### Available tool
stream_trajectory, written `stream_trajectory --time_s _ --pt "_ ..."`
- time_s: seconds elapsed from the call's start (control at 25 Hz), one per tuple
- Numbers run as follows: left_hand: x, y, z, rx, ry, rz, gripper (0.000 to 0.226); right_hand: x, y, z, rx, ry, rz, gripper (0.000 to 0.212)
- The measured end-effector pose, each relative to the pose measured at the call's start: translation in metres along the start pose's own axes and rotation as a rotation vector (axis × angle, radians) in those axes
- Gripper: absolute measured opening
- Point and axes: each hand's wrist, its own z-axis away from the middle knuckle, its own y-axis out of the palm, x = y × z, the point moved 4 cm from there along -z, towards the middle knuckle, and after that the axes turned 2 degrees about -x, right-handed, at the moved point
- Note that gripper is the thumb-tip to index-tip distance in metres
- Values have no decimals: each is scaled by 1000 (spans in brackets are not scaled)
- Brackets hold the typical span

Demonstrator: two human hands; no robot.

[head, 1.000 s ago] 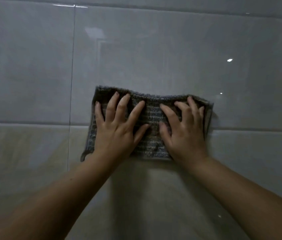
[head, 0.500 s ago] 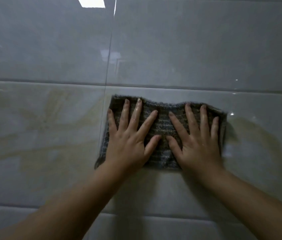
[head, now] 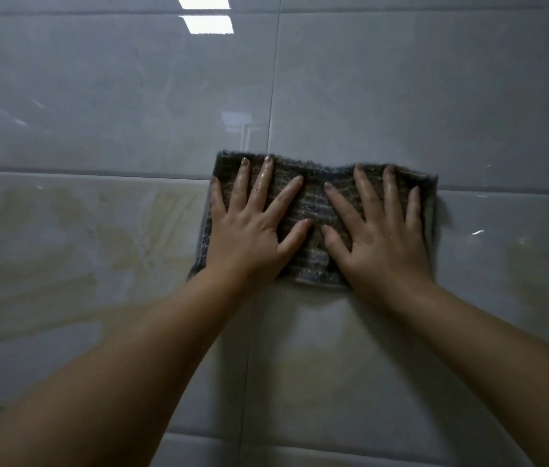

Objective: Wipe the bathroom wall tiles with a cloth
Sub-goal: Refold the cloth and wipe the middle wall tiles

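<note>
The grey cloth (head: 316, 210) lies flat on the glossy wall tiles (head: 434, 96), straddling a horizontal grout line, pinned under the left hand (head: 249, 230) and right hand (head: 380, 237), both pressing side by side with fingers straight and spread.

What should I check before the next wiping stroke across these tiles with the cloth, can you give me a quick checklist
1. Left hand flat on the cloth, fingers spread: ok.
2. Right hand flat on the cloth beside it, fingers spread: ok.
3. Cloth lying spread against the wall tiles, not bunched: ok, only the top edge is slightly wavy.
4. Cloth covers the horizontal grout line it sits across: ok.
5. Yellowish streaks on the tile to the left are gone: not ok, they show plainly.
6. Cloth is wet enough: cannot tell, though the fingers look damp.
</note>
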Motion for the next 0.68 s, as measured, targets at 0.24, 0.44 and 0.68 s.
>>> stream_trajectory --time_s 0.24,0.44,0.68 --pt "-29 8 60 -32 53 -16 67 -14 -5 64 -21 -150 2 61" --pt "-61 7 1 46 -16 6 72 -65 -6 24 11 -49 8 64" --pt "-148 18 7 18 54 21 68 -141 -22 64 3 32 22 62"
